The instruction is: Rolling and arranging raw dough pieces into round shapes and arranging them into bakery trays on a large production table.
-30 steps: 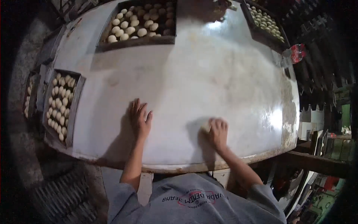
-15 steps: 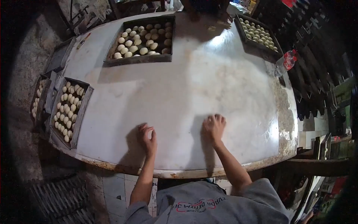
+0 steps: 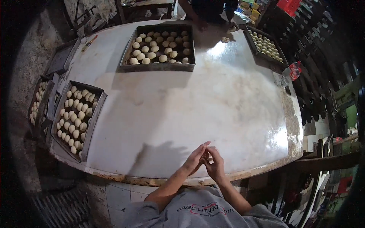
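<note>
My hands meet above the near edge of the pale tabletop [image 3: 182, 110]. My left hand [image 3: 194, 159] has its fingers stretched out and pressed together, pointing away and to the right. Against it rests my right hand [image 3: 216, 164], with bent fingers and its thumb turned toward the left palm. Whatever may lie between the two hands is hidden by the fingers. No dough ball shows on the table around them; a hand-shaped shadow falls to the left.
Round pale dough balls fill dark metal trays at the far middle [image 3: 157, 67], left edge [image 3: 95, 125] and far right [image 3: 280, 64]. Another tray [image 3: 42, 100] sits farther left. A plastic bottle [image 3: 291, 74] and a brush [image 3: 89, 43] lie near the edges. Another person's hands [image 3: 228, 32] are across the table.
Both hands have left their separate cupped places on the tabletop and come together nearer my body. The view has shifted, so the trays sit slightly differently in it.
</note>
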The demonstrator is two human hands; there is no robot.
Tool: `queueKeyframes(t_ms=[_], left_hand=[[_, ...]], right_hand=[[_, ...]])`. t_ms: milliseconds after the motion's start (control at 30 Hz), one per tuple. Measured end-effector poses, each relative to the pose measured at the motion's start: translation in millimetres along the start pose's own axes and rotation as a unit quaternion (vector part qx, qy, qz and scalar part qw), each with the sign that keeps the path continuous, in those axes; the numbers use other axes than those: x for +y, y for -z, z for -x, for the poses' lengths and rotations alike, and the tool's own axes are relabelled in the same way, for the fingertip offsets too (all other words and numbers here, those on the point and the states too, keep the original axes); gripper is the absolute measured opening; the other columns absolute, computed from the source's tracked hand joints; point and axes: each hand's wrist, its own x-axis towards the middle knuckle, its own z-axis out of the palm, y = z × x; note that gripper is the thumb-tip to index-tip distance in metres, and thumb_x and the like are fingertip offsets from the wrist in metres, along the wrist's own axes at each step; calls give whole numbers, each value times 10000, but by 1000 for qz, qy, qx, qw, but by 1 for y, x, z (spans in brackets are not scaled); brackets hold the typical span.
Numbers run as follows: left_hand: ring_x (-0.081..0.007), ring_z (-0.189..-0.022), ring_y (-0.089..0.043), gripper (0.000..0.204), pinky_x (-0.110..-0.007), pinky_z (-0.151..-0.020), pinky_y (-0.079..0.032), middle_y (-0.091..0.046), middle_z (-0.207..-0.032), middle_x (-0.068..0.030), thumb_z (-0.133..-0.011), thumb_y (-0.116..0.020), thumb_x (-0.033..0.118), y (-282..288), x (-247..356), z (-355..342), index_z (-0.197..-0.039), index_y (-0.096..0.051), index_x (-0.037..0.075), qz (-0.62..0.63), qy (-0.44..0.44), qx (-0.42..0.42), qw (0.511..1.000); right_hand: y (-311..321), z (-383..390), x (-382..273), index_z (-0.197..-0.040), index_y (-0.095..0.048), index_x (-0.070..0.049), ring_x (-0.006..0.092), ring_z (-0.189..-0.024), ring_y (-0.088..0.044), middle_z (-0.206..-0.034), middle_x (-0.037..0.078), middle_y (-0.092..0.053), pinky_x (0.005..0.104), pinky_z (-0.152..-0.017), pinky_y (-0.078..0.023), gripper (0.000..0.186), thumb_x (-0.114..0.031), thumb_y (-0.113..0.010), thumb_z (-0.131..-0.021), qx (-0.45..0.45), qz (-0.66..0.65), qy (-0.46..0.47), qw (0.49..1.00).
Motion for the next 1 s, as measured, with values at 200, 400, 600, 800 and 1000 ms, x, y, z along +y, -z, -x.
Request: queueKeyframes(t_ms=[200,400,600,800,1000], left_hand=[[-155,-977,-555,520,-270,-837,-472,-551,-1097,-93,-919,-508,305,15,27,13,-1308,-382,-17,-193,13,-42,980],[-107,-717,-579,248,-248,-718,-492,-634,-827,-55,-851,-607,98,6,44,7,-1065,-594,-26,-324,-27,25,945],[-97,-709,-558,104,-230,-642,-461,-616,-796,-44,-848,-594,55,17,44,-14,-924,-599,-17,-194,-44,64,978],[-136,-746,-547,175,-287,-676,-462,-612,-849,-75,-804,-646,68,25,75,3,-955,-600,-7,-310,109,-22,944],[-224,-877,-580,518,-358,-698,-492,-579,-999,-150,-781,-663,387,47,52,89,-1127,-535,24,-148,-205,241,937]], right_hand=[[1,-6,-10,-992,-620,-23,194,-789,-590,-919,112,-597,295,-689,-481,307,81,-637,-703,4,73,-76,994],[5,-12,6,-960,-626,21,182,-806,-628,-884,110,-617,270,-692,-514,240,113,-582,-742,-7,-127,-154,980],[28,-66,26,-913,-629,16,166,-696,-616,-785,100,-618,277,-634,-512,224,120,-581,-720,-108,-11,-62,992],[63,-184,66,-914,-611,38,131,-687,-564,-779,69,-620,269,-620,-471,142,-67,-600,-818,-871,-200,-77,442],[83,-480,95,-963,-625,-51,307,-881,-591,-953,151,-630,399,-791,-461,201,-213,-576,-855,-84,209,181,957]])
